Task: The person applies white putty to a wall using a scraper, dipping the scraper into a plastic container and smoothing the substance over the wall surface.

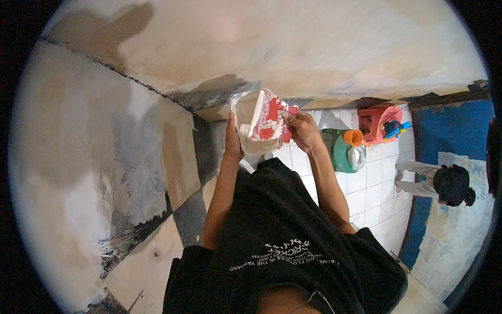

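Note:
A squarish, pale see-through plastic container (244,111) with white paste inside is held up in front of me. My left hand (234,140) grips it by its left side. A red flat scraper (275,111), smeared with white paste, lies across the right part of the container. My right hand (304,130) pinches the scraper at its right end, the fingers closed on it. Along the scraper's left edge runs a thick white strip of paste. The container's underside is hidden from view.
To the right on white floor tiles (361,180) stand a green tub (334,152) with an orange dipper (353,137) and a pinkish-red stool (369,125) bearing blue and yellow things. Another person (452,183) stands farther right by a blue-and-white wall. Patchy plastered walls (314,47) rise ahead and left.

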`<state>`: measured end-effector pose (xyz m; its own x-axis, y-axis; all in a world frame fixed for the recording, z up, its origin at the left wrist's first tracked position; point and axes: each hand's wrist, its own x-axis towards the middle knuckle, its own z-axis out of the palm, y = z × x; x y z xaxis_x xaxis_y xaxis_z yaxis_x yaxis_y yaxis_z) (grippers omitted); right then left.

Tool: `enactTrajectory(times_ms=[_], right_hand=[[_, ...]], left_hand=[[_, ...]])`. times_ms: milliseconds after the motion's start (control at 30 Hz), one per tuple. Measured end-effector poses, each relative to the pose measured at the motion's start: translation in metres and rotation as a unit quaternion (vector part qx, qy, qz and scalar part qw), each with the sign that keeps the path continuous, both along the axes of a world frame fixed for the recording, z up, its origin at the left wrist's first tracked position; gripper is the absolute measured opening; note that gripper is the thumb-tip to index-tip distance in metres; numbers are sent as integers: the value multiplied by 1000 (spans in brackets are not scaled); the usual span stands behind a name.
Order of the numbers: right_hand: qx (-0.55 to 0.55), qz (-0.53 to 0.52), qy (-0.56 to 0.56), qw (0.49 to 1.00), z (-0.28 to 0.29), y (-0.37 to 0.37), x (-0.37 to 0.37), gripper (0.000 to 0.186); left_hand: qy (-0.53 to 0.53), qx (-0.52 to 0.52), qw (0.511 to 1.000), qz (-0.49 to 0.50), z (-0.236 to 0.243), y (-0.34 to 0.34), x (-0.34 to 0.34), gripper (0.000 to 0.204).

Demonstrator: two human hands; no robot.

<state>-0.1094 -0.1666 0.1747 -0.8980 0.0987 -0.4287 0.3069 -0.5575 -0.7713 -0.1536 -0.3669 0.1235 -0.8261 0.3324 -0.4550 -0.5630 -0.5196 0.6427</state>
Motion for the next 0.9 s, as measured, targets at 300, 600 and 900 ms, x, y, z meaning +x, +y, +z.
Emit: enactTrajectory(times_ms=[300,600,900], right_hand=[[-87,-78,15,993,-11,8,-23,17],[-166,-140,45,975,-10,-17,-78,20],[-168,-132,39,976,69,2,-184,35]], left_hand=[[30,63,998,10,-42,43,-48,60],[45,18,995,84,-86,-11,-45,64],[-35,63,989,130,-89,-62,12,67]])
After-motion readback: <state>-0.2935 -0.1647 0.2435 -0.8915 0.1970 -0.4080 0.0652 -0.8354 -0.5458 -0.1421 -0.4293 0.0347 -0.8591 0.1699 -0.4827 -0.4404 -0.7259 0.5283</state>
